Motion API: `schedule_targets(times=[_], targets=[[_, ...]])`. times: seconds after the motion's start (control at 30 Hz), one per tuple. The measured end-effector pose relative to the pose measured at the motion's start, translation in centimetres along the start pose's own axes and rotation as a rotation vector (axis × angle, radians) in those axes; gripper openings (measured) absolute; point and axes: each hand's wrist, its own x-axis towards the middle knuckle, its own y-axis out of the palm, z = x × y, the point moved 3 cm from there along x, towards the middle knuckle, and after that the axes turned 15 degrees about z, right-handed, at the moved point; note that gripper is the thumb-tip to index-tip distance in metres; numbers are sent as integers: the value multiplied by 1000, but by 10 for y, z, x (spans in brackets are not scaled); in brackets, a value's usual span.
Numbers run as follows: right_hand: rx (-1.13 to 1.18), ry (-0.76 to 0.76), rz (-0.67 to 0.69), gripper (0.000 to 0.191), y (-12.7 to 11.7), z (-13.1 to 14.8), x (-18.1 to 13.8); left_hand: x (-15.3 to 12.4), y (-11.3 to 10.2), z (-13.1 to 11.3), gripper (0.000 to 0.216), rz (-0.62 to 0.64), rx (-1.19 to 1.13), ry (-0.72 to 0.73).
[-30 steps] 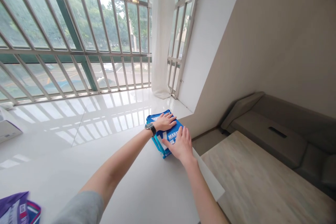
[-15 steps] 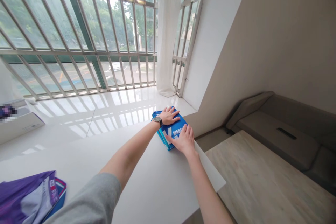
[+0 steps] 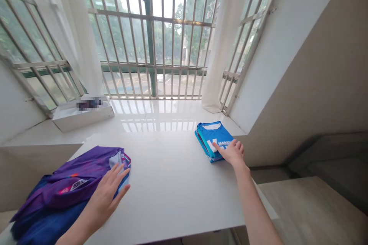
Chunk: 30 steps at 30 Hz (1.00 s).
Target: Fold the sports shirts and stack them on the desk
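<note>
A stack of folded shirts (image 3: pixel 224 132), with a blue one bearing white lettering on top, lies at the right side of the white table (image 3: pixel 166 187). My right hand (image 3: pixel 233 152) rests on the near right corner of this stack, thumb and fingers apart. On the left, a purple shirt (image 3: pixel 83 168) is spread out over dark blue clothing (image 3: pixel 46 220). Above its collar end is my left hand (image 3: pixel 107 189), fingers stretched out and holding nothing. Whether it touches the fabric I cannot tell.
A white box (image 3: pixel 83 118) with a blurred item in it stands on the glossy window sill (image 3: pixel 161 115). White curtains (image 3: pixel 218 46) hang before the barred window. A lower wooden surface (image 3: pixel 310 199) lies right of the table.
My left hand has left the folded stack and moved left to the purple shirt. My right hand stays on the stack. The view has swung left, showing more of the purple shirt.
</note>
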Motion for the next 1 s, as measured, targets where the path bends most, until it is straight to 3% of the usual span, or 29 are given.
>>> schedule_targets(times=[0.1, 0.2, 0.3, 0.4, 0.47, 0.53, 0.7, 0.77, 0.83, 0.9, 1.0], targets=[[98, -251, -255, 121, -13, 41, -17, -68, -19, 56, 51, -96, 53, -169], [225, -651, -384, 96, -1, 112, -61, -92, -33, 81, 54, -145, 85, -268], [261, -985, -280, 70, 47, 180, -112, -85, -37, 90, 53, -145, 106, -358], [233, -1165, -129, 50, 112, 214, -145, -69, -33, 93, 39, -39, 105, -416], [236, -1197, -33, 31, 147, 219, -152, -62, -31, 93, 28, 3, 68, -410], [264, -1188, 69, 19, 168, 217, -152, -59, -31, 90, 24, -32, -6, -382], [279, -1143, 364, 22, 174, 215, -156, -53, -35, 71, 23, -306, -248, -342], [230, -1186, 536, 22, 175, 218, -168, -43, -36, 53, 21, -366, -332, -320], [225, -1220, 648, 42, 178, 222, -181, -29, -35, 30, 20, -367, -409, -281], [315, -1200, 700, 55, 181, 225, -190, -14, -30, 2, 20, -341, -489, -236], [565, -1076, 719, 59, 183, 226, -187, 6, -20, -46, 21, -299, -637, -142]])
